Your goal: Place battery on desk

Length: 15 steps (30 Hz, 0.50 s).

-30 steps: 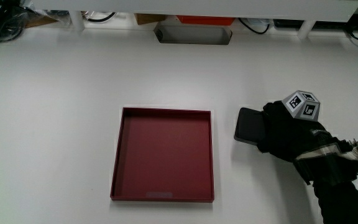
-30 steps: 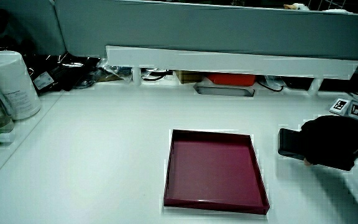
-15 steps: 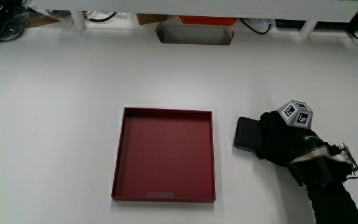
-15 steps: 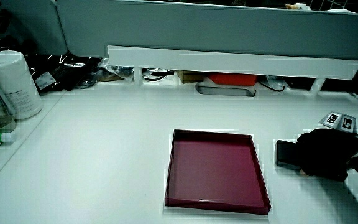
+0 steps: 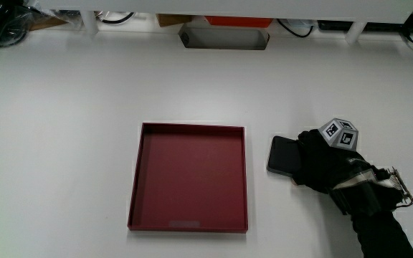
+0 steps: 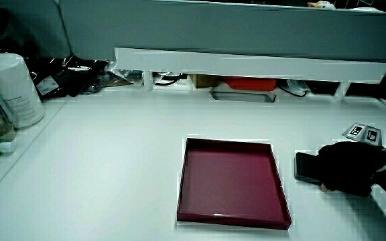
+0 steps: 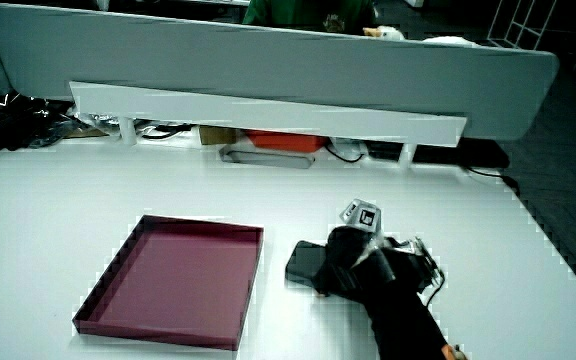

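**Battery down beside tray, hand not yet off it**

The battery (image 5: 284,155), a flat dark slab, is lying low on the white surface (image 5: 70,122), just beside the red tray (image 5: 188,177) and apart from it by a narrow strip of white. In both side views it is appearing flat against the surface (image 6: 306,167) (image 7: 306,261), though whether its full underside is touching cannot be told.

The hand (image 5: 327,161) is covering the end of the battery that points away from the tray, fingers curled over it and gripping it; the patterned cube (image 5: 338,133) is sitting upward on the back of the glove. The forearm is running toward the person's edge of the surface.

Judgement: the placing step is at its close, with the battery at or very near rest. The next move is calling for the fingers to loosen and the hand to lift off without dragging the slab toward the tray wall.

Containers: the red tray is showing a bare floor in every view, nothing inside. A grey recessed box (image 5: 224,37) is sitting at the surface's edge nearest the partition; its contents cannot be made out. A white canister (image 6: 12,90) is standing at a corner of the surface in a side view.
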Each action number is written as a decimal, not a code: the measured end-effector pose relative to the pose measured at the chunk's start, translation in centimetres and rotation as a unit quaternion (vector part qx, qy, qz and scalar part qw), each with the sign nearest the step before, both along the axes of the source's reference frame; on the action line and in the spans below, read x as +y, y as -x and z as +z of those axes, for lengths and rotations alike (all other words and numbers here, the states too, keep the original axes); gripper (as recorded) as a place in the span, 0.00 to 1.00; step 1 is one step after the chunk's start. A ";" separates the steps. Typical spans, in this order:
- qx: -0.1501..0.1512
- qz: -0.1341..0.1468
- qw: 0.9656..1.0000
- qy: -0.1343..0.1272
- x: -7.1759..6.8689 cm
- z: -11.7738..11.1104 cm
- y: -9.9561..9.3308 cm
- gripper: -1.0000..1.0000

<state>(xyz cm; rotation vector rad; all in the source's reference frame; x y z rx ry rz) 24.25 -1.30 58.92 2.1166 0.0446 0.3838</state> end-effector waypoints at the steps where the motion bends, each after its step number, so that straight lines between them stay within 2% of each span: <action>1: 0.003 -0.002 1.000 0.004 0.0 -0.1 0.1 0.47; 7: 0.010 -0.012 0.999 0.039 0.0 0.2 -0.1 0.28; 8: 0.021 -0.014 0.999 0.039 -0.1 0.4 -0.5 0.25; 10: 0.043 -0.024 0.999 0.015 -0.8 0.0 -1.0 0.19; 12: 0.077 -0.027 0.997 -0.017 -1.8 -0.6 -2.1 0.12; 13: 0.062 -0.027 0.997 -0.030 -2.2 -2.7 -1.8 0.09; 14: 0.082 -0.023 0.996 -0.032 -2.7 -2.1 -2.9 0.06; 15: 0.049 -0.019 0.998 -0.017 -3.1 -4.0 -2.6 0.03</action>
